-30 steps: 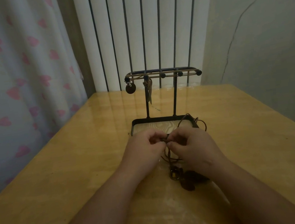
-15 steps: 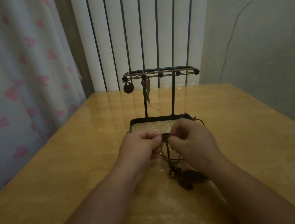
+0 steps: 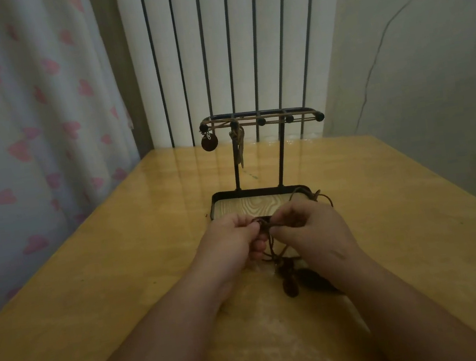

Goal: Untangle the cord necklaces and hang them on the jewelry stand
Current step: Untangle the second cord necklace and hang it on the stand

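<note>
- Left hand [image 3: 230, 244] and right hand [image 3: 312, 231] are pinching the tangled cord necklaces [image 3: 267, 226] at the knot, fingers [image 3: 285, 228] curled, just near of the jewelry stand [image 3: 261, 115].
- Pendants [image 3: 289, 284] are resting on the tabletop [image 3: 119, 258].
- Cords are probably handling light, limp and snaggy; gripping right beside the knot looks best.

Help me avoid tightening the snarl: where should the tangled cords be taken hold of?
Likely the strands either side of the crossing in the tangled cords, from above with a fingertip grip, as left hand and right hand do: the pendants rest on the table, anchoring the lower loops.
</note>
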`<action>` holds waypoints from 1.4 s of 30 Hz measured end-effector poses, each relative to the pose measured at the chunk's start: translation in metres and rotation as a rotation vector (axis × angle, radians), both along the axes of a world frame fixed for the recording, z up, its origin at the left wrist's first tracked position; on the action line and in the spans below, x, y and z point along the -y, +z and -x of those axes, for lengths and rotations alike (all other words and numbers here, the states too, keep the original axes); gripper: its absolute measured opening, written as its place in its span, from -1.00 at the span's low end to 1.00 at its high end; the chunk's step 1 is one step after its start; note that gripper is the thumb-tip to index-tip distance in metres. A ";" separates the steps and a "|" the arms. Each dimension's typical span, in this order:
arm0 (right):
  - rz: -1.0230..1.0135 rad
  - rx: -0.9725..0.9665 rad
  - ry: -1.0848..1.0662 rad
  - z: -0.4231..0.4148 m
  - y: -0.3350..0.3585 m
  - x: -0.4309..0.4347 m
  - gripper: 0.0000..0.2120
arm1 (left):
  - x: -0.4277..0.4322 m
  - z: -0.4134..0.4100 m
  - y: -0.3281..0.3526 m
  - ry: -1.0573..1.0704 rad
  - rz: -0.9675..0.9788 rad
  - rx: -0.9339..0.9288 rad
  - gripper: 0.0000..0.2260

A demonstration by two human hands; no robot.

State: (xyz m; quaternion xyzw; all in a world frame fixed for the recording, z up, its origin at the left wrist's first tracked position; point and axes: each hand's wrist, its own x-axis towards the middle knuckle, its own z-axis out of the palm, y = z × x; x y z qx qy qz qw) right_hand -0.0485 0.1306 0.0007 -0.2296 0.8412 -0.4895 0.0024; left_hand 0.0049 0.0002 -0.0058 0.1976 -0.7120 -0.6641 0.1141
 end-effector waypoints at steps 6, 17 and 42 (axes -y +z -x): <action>-0.067 -0.037 -0.011 0.004 -0.004 0.001 -0.94 | -0.004 -0.005 0.004 -0.008 0.785 -0.011 -0.88; -0.148 -0.191 0.013 0.000 -0.003 0.001 -0.80 | -0.003 -0.005 0.006 -0.006 0.743 -0.032 -0.93; 0.452 0.456 0.004 0.005 0.003 -0.002 -0.88 | 0.003 0.000 -0.001 0.043 -0.134 -0.137 -0.85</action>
